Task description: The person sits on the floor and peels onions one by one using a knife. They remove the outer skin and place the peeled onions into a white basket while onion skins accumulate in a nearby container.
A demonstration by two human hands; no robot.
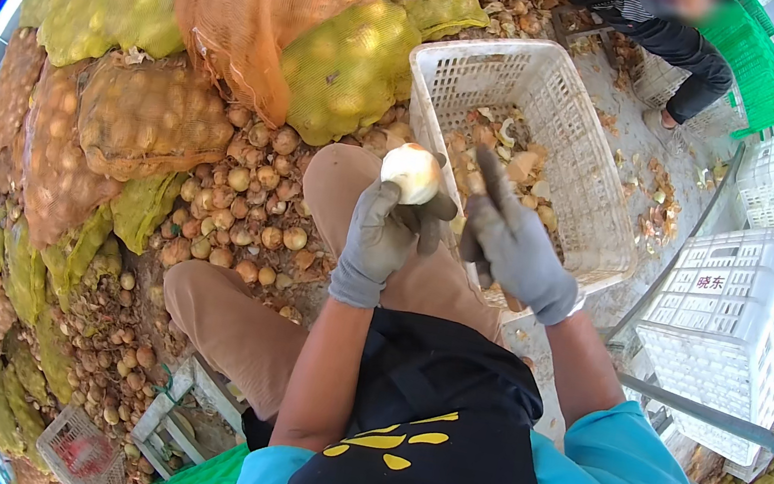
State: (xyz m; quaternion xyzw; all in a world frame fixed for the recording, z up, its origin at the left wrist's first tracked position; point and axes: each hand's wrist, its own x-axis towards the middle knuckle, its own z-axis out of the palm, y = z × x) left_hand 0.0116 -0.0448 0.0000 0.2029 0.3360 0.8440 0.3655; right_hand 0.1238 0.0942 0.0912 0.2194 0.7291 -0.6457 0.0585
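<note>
A peeled white onion (411, 173) rests in the fingers of my left hand (389, 227), which wears a grey glove with darkened fingertips. Close by on the right, my gloved right hand (518, 251) has its index finger extended and its other fingers curled. A brown, handle-like piece shows below that palm, but what the hand grips is hard to make out. Beyond both hands stands a white plastic crate (580, 174) with onion skins and some onions at its bottom.
Loose unpeeled onions (242, 200) lie at the left, below stacked mesh sacks of onions (148, 117). White crates (722, 333) and a curved metal rail (715, 423) stand at the right. Another person's leg (696, 63) is at the upper right, near green crates (754, 57).
</note>
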